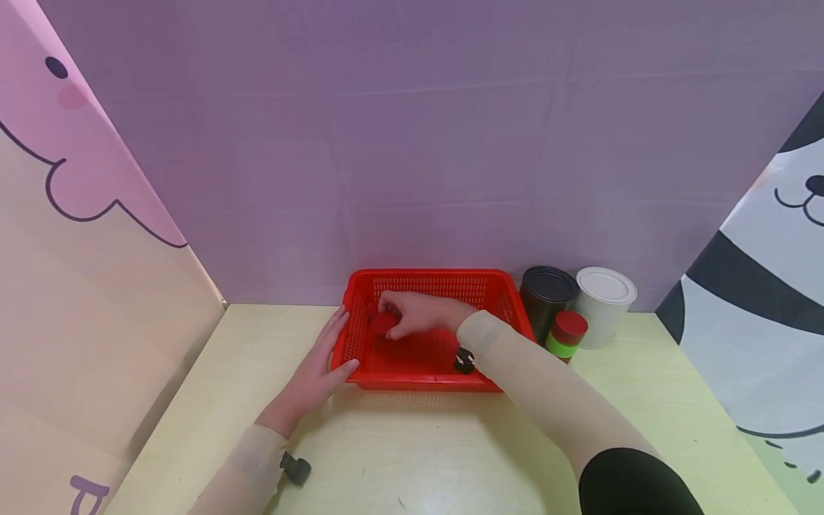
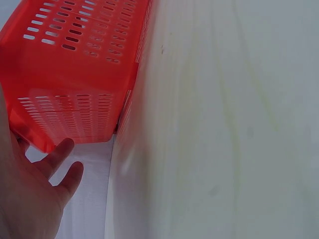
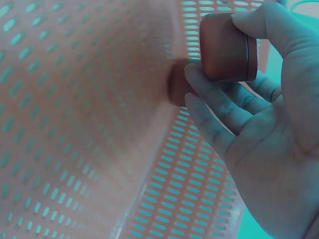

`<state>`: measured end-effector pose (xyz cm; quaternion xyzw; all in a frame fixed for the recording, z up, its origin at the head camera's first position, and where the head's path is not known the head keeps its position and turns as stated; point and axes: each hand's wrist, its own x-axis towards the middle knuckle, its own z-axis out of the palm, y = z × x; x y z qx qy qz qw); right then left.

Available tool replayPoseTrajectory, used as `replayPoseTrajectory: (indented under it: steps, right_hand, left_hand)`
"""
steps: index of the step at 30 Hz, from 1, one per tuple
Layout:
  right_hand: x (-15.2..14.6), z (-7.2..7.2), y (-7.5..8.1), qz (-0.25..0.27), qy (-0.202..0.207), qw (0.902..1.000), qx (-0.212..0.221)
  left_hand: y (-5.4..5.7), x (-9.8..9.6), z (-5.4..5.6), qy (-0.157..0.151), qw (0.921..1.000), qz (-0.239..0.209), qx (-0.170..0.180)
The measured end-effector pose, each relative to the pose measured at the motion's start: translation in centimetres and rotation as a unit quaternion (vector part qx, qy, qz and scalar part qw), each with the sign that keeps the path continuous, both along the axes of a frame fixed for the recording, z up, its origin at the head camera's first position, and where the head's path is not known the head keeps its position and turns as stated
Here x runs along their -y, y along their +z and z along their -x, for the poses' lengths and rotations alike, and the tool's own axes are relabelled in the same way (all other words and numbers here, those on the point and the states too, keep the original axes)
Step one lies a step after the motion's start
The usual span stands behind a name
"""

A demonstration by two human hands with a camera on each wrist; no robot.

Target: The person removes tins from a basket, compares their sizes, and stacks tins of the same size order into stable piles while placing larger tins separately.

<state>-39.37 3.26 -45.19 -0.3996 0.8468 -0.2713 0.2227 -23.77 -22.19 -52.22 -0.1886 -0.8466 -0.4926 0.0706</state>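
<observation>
A red plastic basket (image 1: 412, 379) with slotted walls stands at the back of the table. My right hand (image 1: 418, 315) reaches inside it, over the left part. Between thumb and fingers it holds a small red lidded tin (image 3: 224, 47) with rounded corners. A second small red tin (image 3: 179, 82) lies right behind the held one, close to the fingertips, partly hidden by them. At the basket's left side, my left hand (image 1: 318, 365) rests against the rim with fairly straight fingers, the thumb by the near left corner. In the left wrist view, the left hand (image 2: 32, 189) shows spread fingers beside the basket wall.
Right of the basket stand a black lidded canister (image 1: 547, 293), a white lidded canister (image 1: 605, 304) and a small red-capped jar (image 1: 566, 332) with a green band. A purple backdrop (image 1: 399, 143) rises behind the pale wooden table (image 1: 399, 458), with printed panels at both sides.
</observation>
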Motion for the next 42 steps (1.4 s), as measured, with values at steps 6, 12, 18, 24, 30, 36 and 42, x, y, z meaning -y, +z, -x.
replayPoseTrajectory:
  steps: [6,12,18,24,30,36,42]
  right_hand:
    - [-1.0,0.3,1.6,0.026,-0.014,0.9996,0.003]
    - [-2.4,0.4,3.1,0.049,-0.023,0.9985,0.011]
    - [-4.1,0.0,4.7,0.052,-0.033,0.9981,-0.004]
    - [-5.6,-0.2,5.4,0.046,-0.025,0.9986,-0.011]
    - [-7.4,-0.7,5.9,0.059,-0.026,0.9979,0.000]
    - [-9.0,-1.5,5.9,0.072,-0.035,0.9967,-0.006]
    - [-10.4,-2.8,6.0,0.119,-0.055,0.9913,-0.008]
  left_hand:
    - [-0.2,0.1,0.1,0.001,1.0000,0.000,0.000]
    - [-0.2,0.1,0.0,0.008,1.0000,0.001,0.005]
    - [-0.5,0.2,0.1,0.012,0.9999,0.001,0.009]
    - [-0.2,0.0,-0.2,0.018,0.9997,0.001,0.018]
    - [-0.2,0.0,-0.1,0.022,0.9996,-0.002,0.020]
    - [-0.4,0.0,0.0,0.021,0.9997,-0.002,0.015]
    - [-0.5,-0.1,0.1,0.024,0.9996,-0.004,0.018]
